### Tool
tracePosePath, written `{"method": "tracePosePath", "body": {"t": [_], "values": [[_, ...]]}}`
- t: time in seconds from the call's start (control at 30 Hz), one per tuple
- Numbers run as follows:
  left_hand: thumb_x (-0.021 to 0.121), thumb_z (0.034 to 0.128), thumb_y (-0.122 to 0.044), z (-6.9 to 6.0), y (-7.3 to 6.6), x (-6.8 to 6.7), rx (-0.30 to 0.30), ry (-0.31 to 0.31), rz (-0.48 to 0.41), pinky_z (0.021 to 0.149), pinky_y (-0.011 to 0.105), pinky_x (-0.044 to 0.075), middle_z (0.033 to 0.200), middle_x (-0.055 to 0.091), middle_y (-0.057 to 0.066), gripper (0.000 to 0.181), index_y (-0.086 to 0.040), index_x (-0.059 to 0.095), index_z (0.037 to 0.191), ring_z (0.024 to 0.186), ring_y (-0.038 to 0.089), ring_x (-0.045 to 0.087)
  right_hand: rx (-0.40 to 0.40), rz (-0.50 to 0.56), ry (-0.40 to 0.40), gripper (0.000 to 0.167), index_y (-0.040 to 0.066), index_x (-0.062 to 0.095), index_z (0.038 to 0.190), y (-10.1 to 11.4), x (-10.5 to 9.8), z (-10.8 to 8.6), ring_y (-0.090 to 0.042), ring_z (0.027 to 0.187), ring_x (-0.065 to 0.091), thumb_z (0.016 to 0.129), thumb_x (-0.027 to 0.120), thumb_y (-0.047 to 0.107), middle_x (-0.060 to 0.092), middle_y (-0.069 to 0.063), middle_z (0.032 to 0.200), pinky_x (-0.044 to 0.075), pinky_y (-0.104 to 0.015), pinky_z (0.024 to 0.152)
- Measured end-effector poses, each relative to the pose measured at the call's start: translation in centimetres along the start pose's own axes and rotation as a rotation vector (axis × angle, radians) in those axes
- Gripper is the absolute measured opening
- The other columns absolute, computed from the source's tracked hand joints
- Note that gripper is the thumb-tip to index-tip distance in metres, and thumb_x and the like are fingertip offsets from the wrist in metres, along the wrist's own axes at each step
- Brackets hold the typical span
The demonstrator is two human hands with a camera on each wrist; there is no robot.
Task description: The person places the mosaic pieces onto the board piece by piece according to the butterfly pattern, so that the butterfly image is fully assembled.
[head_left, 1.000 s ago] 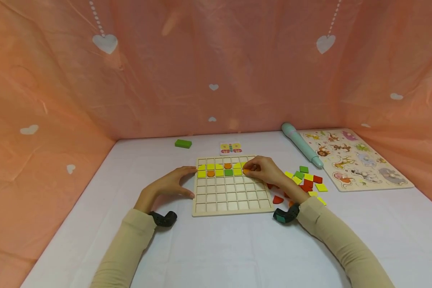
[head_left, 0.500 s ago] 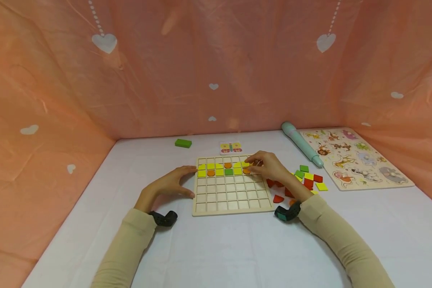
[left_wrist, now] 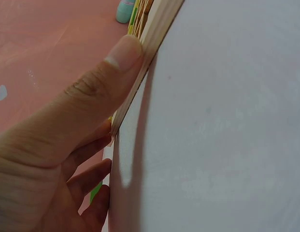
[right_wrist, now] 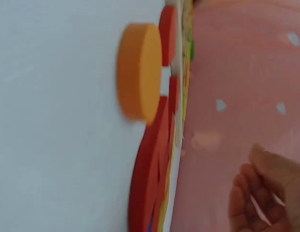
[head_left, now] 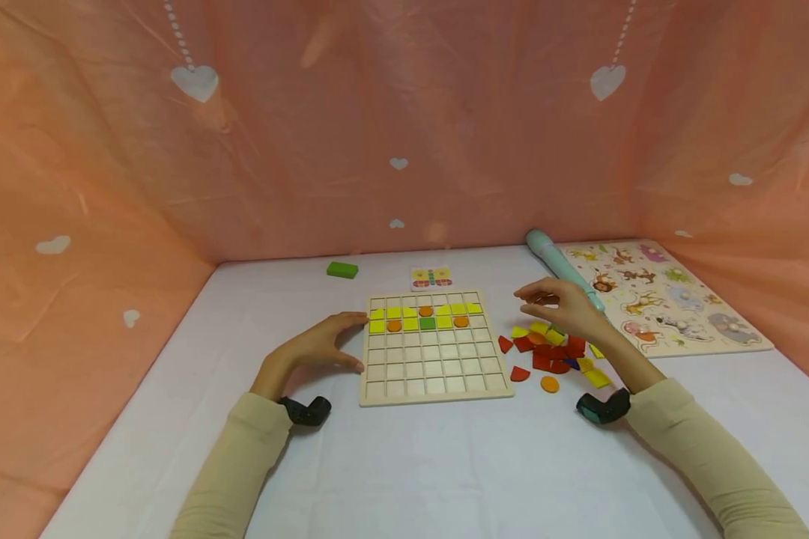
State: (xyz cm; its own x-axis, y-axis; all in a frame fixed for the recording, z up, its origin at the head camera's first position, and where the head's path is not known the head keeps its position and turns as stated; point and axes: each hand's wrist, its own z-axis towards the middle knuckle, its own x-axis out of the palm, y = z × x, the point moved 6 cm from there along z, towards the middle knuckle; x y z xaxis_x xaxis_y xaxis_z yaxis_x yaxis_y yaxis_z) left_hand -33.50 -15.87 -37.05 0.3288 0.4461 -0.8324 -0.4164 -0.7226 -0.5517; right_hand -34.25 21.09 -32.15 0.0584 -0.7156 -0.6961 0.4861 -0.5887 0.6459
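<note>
The wooden grid board lies mid-table, its second and third rows holding yellow pieces, orange discs and a green square. My left hand touches the board's left edge with fingertips and thumb; in the left wrist view the thumb of that hand lies against the wooden edge. Right of the board, my right hand hovers over loose red, yellow and orange pieces, fingers bent loosely, nothing seen in them. The right wrist view shows this hand beyond an orange disc.
Behind the board lie a small patterned card and a green block. A mint-coloured stick and an animal puzzle board are at the right back. Pink curtain surrounds the table's far side.
My right hand has let go of the orange disc in the third row and moved right, off the board to above the loose pieces. The left hand has stayed at the board's edge.
</note>
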Motion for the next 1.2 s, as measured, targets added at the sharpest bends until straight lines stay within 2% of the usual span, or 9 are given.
{"method": "tracePosePath", "body": {"t": [0.17,0.37,0.47,0.63,0.9,1.2], "values": [[0.082,0.0691,-0.034,0.1,0.2,0.0,0.032,-0.004,0.015,0.112,0.050,0.021,0.146,0.035,0.018,0.089,-0.001,0.039,0.140,0.137,0.036,0.026,0.073,0.007,0.004,0.030,0.001,0.062,0.116,-2.1,-1.0,-1.6,-0.031,0.101,0.060,0.089,0.063,0.013,0.063,-0.018,0.112,0.043,-0.005,0.078],[0.082,0.0685,-0.034,0.1,0.3,0.1,0.027,-0.004,0.011,0.112,0.049,0.020,0.146,0.034,0.017,0.090,-0.002,0.039,0.140,0.137,0.035,0.025,0.109,-0.002,0.090,0.033,0.001,0.062,0.117,-4.1,-0.4,-2.2,-0.032,0.102,0.059,0.088,0.065,0.015,0.062,-0.017,0.113,0.044,-0.008,0.080],[0.082,0.0692,-0.034,0.0,0.2,0.0,0.040,-0.005,0.016,0.112,0.050,0.021,0.146,0.035,0.019,0.089,-0.001,0.039,0.140,0.136,0.036,0.026,0.096,-0.036,0.131,0.031,0.001,0.063,0.115,-4.4,0.1,-2.2,-0.030,0.100,0.060,0.087,0.067,0.014,0.063,-0.015,0.111,0.047,-0.015,0.082],[0.082,0.0688,-0.034,0.0,0.3,0.1,0.015,-0.005,0.001,0.112,0.050,0.020,0.147,0.034,0.016,0.090,-0.003,0.038,0.141,0.137,0.034,0.025,0.076,-0.086,0.159,0.029,0.003,0.065,0.113,-4.7,0.4,-2.1,-0.027,0.100,0.059,0.086,0.068,0.012,0.064,-0.012,0.110,0.049,-0.025,0.086],[0.083,0.0684,-0.034,-0.1,0.3,0.0,-0.030,0.002,-0.011,0.113,0.048,0.018,0.149,0.032,0.013,0.091,-0.007,0.037,0.143,0.139,0.032,0.023,0.039,-0.128,0.134,0.025,0.003,0.066,0.110,-4.6,0.6,-1.9,-0.024,0.095,0.060,0.086,0.066,0.010,0.065,-0.009,0.105,0.048,-0.018,0.082],[0.082,0.0688,-0.033,-0.1,0.0,0.1,-0.022,0.001,-0.012,0.113,0.048,0.019,0.148,0.033,0.014,0.090,-0.006,0.037,0.142,0.138,0.033,0.024,-0.012,-0.205,0.095,0.023,0.002,0.067,0.107,-4.2,0.8,-1.6,-0.023,0.091,0.059,0.086,0.067,0.010,0.066,-0.011,0.103,0.050,-0.035,0.082]]}}
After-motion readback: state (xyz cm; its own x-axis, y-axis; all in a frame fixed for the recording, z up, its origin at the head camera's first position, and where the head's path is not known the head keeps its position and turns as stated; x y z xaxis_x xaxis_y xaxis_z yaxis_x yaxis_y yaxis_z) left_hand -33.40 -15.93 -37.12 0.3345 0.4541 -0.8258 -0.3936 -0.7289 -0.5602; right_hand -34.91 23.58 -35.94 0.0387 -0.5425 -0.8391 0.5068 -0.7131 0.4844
